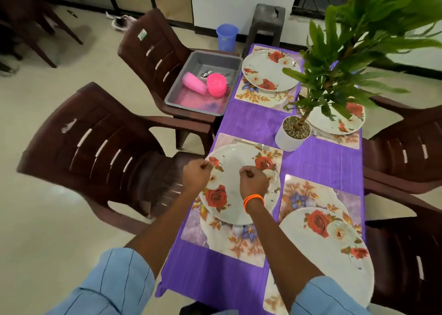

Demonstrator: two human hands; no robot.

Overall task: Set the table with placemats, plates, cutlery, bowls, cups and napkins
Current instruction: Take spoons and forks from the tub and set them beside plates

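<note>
A purple cloth (253,121) covers the table, with floral placemats (224,245) under rose-patterned plates. Both my hands hover over the near left plate (230,158). My left hand (196,174) is curled, and a thin pale tip, seemingly a piece of cutlery, shows at its thumb. My right hand (253,182), with an orange band on the wrist, is curled too; a blurred spoon-like shape (265,163) pokes out of it over the plate's rose. A fork (248,143) lies on the mat just beyond this plate.
A grey tub (198,59) on a brown chair (153,51) holds pink cups (195,85), pink bowls (216,85) and cutlery (208,73). Three more plates sit far left (265,68), far right (334,123) and near right (330,255). A potted plant (291,135) stands mid-table. Chairs flank both sides.
</note>
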